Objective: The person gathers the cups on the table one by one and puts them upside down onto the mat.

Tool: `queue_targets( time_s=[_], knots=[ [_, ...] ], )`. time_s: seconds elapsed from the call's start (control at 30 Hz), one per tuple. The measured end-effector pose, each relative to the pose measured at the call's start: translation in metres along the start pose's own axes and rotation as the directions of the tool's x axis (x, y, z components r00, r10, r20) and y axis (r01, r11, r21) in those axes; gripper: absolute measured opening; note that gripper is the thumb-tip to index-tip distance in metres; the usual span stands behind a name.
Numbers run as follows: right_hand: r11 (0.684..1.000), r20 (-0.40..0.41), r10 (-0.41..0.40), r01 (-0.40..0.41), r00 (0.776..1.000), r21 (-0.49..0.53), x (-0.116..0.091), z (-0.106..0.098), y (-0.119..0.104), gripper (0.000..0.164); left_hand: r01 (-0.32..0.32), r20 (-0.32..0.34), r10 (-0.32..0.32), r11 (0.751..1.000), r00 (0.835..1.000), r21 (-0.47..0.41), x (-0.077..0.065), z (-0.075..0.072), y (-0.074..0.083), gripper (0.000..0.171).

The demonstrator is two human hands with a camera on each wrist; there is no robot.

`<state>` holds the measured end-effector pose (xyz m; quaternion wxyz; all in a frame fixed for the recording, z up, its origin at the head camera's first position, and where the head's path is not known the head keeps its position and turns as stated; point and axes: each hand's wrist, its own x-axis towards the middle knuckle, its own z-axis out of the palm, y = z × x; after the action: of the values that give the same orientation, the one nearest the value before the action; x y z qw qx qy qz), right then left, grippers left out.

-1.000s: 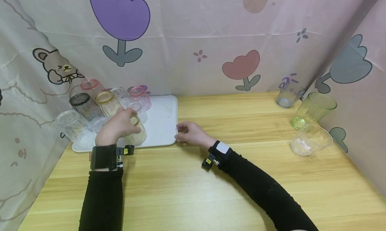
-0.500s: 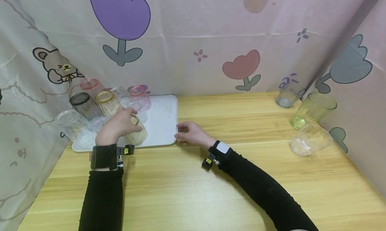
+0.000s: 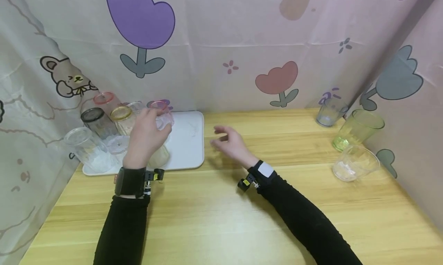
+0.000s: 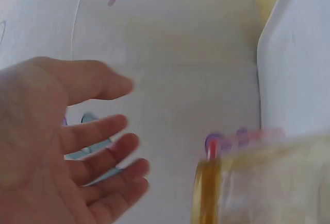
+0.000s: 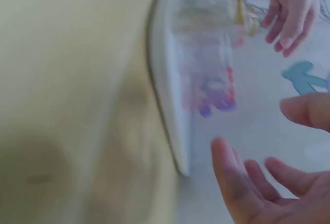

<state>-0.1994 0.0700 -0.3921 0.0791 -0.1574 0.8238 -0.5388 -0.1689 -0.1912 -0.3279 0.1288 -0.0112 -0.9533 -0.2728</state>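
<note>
My left hand (image 3: 147,136) is raised over the glasses on the left, fingers loosely bent and thumb apart. In the left wrist view nothing lies between its fingers (image 4: 111,157). A pale amber drinking glass (image 3: 159,158) stands on the white tray (image 3: 188,142) just below this hand, partly hidden by it; its golden band (image 4: 207,193) shows in the left wrist view. To the right of the tray hovers my right hand (image 3: 235,144), also holding nothing, with thumb and fingers spread apart. A pink-rimmed glass (image 3: 167,117) sits at the tray's back, partly covered by the left hand.
More glasses crowd the tray's left half, among them a dark-rimmed one (image 3: 98,122), a yellow-rimmed one (image 3: 122,119) and a clear one (image 3: 86,145). Far right on the table stand a bluish glass (image 3: 327,119), a green one (image 3: 360,126) and a clear one (image 3: 356,165). A patterned curtain (image 3: 214,88) hangs behind.
My left hand has let go of the amber glass and lifted up and to the right. My right hand has come off the tray's right edge and moved slightly right.
</note>
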Motion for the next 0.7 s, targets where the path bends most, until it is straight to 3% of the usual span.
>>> queue_targets(
  time_s=[0.07, 0.13, 0.3, 0.4, 0.47, 0.57, 0.7],
  knots=[
    [0.998, -0.117, -0.060, 0.056, 0.991, -0.033, -0.001, -0.012, -0.002, 0.058, -0.049, -0.044, 0.048, 0.999, 0.998, -0.017, 0.001, 0.008, 0.005, 0.047],
    [0.993, -0.237, -0.112, 0.101, 0.965, -0.057, -0.002, -0.024, -0.003, 0.058, -0.093, -0.057, 0.092, 0.996, 0.994, -0.017, 0.002, 0.016, 0.010, 0.045],
    [0.986, -0.504, -0.167, 0.141, 0.848, -0.090, -0.010, -0.053, 0.004, 0.057, -0.154, -0.010, 0.154, 0.988, 0.988, 0.001, 0.000, 0.036, 0.018, 0.046],
    [0.990, -0.610, -0.142, 0.114, 0.779, -0.085, -0.019, -0.071, 0.010, 0.056, -0.157, 0.065, 0.156, 0.987, 0.986, 0.014, 0.000, 0.048, 0.021, 0.047],
    [0.994, -0.656, -0.113, 0.086, 0.746, -0.073, -0.027, -0.081, 0.014, 0.057, -0.151, 0.129, 0.147, 0.988, 0.981, 0.025, -0.001, 0.056, 0.023, 0.047],
    [0.998, -0.698, -0.063, 0.030, 0.713, -0.059, -0.040, -0.095, 0.019, 0.057, -0.150, 0.243, 0.133, 0.987, 0.961, 0.056, -0.002, 0.069, 0.028, 0.047],
    [0.997, -0.732, -0.033, -0.026, 0.681, -0.069, -0.060, -0.111, 0.020, 0.058, -0.162, 0.378, 0.109, 0.980, 0.919, 0.112, -0.006, 0.086, 0.032, 0.051]
  ],
)
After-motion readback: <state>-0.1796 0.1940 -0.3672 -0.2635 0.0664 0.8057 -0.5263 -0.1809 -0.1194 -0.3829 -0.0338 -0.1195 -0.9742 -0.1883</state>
